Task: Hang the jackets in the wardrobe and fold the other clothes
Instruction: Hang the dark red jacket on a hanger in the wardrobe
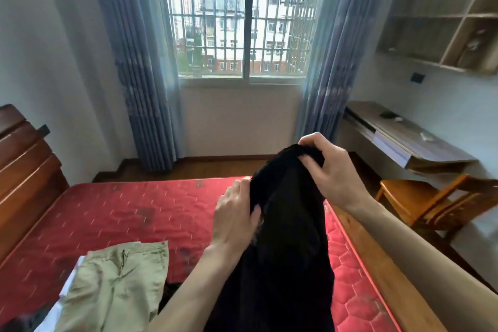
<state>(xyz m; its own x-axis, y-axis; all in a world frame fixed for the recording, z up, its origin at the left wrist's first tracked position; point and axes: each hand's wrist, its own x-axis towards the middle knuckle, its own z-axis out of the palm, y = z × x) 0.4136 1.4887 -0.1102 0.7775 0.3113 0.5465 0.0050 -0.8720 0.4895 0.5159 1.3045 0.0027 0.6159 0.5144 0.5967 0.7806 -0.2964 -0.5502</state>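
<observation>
A black garment [285, 245] hangs in front of me above the red mattress [129, 213]. My right hand [331, 170] grips its top edge, fingers curled over the fabric. Lower and to the left, my left hand [237, 213] holds the garment's side, thumb pressed into the cloth. Folded khaki trousers [116, 286] lie on the mattress at the lower left, partly on top of something white. A dark item shows beside them, mostly hidden by my left forearm.
A wooden headboard [24, 167] stands at the left. To the right are a wooden chair [428, 202], a wall-mounted desk [404, 140] and open shelves [442, 16]. A barred window [242, 16] with blue curtains faces me.
</observation>
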